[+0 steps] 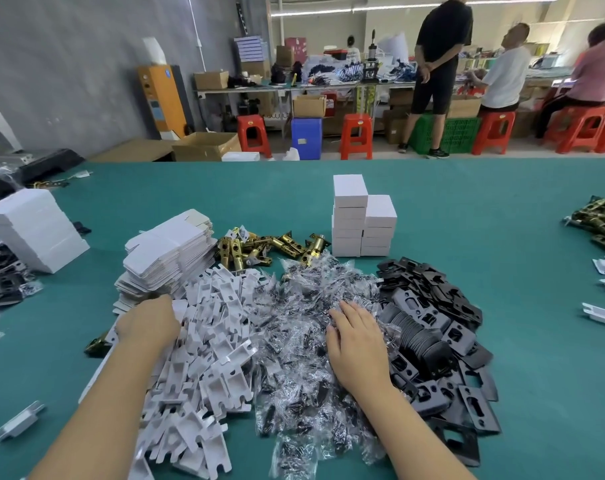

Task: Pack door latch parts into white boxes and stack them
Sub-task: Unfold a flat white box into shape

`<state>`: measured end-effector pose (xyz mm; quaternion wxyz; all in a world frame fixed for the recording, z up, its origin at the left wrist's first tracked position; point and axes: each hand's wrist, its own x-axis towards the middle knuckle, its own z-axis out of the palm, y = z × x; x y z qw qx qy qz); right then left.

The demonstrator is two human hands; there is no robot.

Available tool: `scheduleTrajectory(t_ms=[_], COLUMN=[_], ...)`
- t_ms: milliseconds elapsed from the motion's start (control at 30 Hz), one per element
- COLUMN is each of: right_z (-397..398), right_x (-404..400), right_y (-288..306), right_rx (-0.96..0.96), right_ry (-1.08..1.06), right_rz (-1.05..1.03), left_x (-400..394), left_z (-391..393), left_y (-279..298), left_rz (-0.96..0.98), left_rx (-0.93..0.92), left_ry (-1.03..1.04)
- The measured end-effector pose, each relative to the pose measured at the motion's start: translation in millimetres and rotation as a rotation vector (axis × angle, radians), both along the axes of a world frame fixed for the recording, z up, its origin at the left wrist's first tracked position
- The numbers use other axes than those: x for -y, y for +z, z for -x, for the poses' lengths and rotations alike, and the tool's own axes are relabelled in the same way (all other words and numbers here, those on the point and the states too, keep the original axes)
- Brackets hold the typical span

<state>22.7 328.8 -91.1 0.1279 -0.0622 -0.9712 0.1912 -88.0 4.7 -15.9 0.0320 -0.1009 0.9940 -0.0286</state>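
Two stacks of closed white boxes (pixel 359 220) stand side by side on the green table (pixel 501 237). In front of them lie brass door latches (pixel 259 247), a heap of clear screw bags (pixel 304 299) and a pile of black strike plates (pixel 432 323). A stack of flat box blanks (pixel 169 251) sits to the left, with a pile of white card inserts (pixel 218 341) below it. My left hand (pixel 148 323) reaches into the inserts at the foot of the blanks, its fingers hidden. My right hand (pixel 356 341) lies flat on the screw bags with straight fingers.
A second stack of white blanks (pixel 34 230) leans at the far left beside dark bagged parts. More brass latches (pixel 598 220) lie at the right edge. Single inserts (pixel 17 424) lie loose near me. People, red stools (pixel 356 133) and benches stand beyond the table.
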Motion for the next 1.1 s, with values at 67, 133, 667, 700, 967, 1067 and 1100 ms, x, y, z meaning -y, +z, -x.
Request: scheduleTrajectory(t_ms=[67, 133, 667, 700, 967, 1067, 1100], right_z=[0.3, 0.9, 1.0, 0.9, 1.0, 0.8, 1.6], right_x=[-0.3, 0.0, -0.6, -0.5, 0.6, -0.5, -1.4], right_y=[-0.5, -0.5, -0.7, -0.6, 0.6, -1.0, -0.9], right_rx=[-0.001, -0.003, -0.021, -0.019, -0.010, -0.027, -0.033], right_ry=[-0.002, -0.004, -0.008, -0.008, -0.003, -0.009, -0.009], right_rz=[-0.003, -0.003, -0.005, -0.001, -0.002, 0.010, 0.030], left_x=[2.3, 2.8, -9.8, -10.5, -32.7, -49.7, -56.7], left_z=[0.7, 0.4, 5.1, 4.7, -6.6, -15.8, -20.9], left_y=[-1.8, -2.8, 6.8, 6.2, 18.4, 43.2, 53.0], left_rz=[0.011, 0.043, -0.022, -0.016, 0.163, 0.135, 0.100], left_rx=[-0.025, -0.040, 0.023, 0.004, -0.090, -0.272, -0.390], left_ry=[-0.018, -0.035, -0.006, -0.009, -0.034, -0.113, -0.185])
